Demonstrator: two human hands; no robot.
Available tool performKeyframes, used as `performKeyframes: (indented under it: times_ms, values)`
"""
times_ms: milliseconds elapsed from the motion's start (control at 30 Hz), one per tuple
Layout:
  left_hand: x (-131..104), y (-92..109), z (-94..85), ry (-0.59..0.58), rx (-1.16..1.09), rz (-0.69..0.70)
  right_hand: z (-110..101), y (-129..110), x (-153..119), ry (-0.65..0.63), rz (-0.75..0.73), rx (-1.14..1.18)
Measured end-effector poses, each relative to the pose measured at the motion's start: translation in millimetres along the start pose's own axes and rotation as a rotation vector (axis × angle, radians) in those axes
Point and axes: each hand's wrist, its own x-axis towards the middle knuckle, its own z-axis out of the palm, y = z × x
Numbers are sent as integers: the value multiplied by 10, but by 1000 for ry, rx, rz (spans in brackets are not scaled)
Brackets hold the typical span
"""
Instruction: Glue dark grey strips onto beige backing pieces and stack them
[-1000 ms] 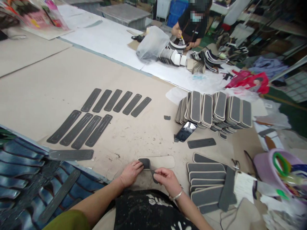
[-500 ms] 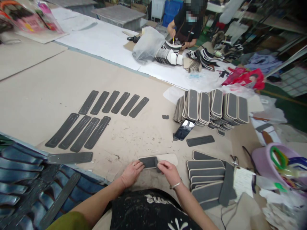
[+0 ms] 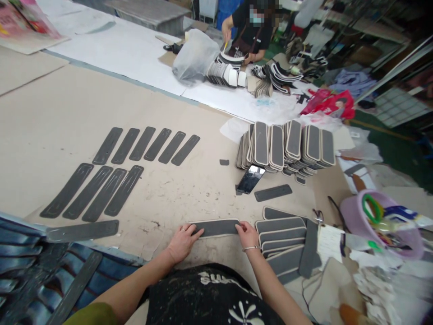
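Observation:
A long dark grey strip (image 3: 216,227) lies flat over a beige backing piece with rounded ends, whose pale rim shows around it. My left hand (image 3: 183,242) holds down the left end, thumb and fingers pressed on it. At the other end, my right hand (image 3: 247,234) pinches the strip's tip between thumb and fingers. Just right of that hand is a fanned pile of grey pieces with beige rims (image 3: 282,225). Loose dark strips with shiny outlines (image 3: 115,189) lie in two rows to the left.
Tall stacks of rimmed grey pieces (image 3: 276,146) stand behind a phone (image 3: 251,179). A single strip (image 3: 273,192) lies nearby. On the right are a purple basin (image 3: 353,212), eyeglasses (image 3: 318,215) and crumpled paper. Across the table a co-worker (image 3: 248,34) handles curved pieces.
My right hand has moved the strip's folded-back end rightward and down, so the strip now covers the beige backing along its length. The view has shifted slightly right.

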Motion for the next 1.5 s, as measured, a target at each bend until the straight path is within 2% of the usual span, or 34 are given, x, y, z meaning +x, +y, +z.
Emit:
performKeyframes:
  times_ms: [333,800,1100,1200,1400,1500]
  values:
    - [0,-43,23,0,12,35,79,228,34,-57,13,-25]
    - [19,-64,21,13,-9,59,78,220,20,-71,-26,-65]
    - [32,24,-23,56,-62,25,88,223,27,-79,-34,-82]
    - [37,66,12,84,-98,79,96,234,33,-83,-48,-89]
    - [190,204,62,60,-121,296,104,229,35,-88,-57,-95]
    - [284,249,102,32,-106,296,109,224,41,-86,-49,-126]
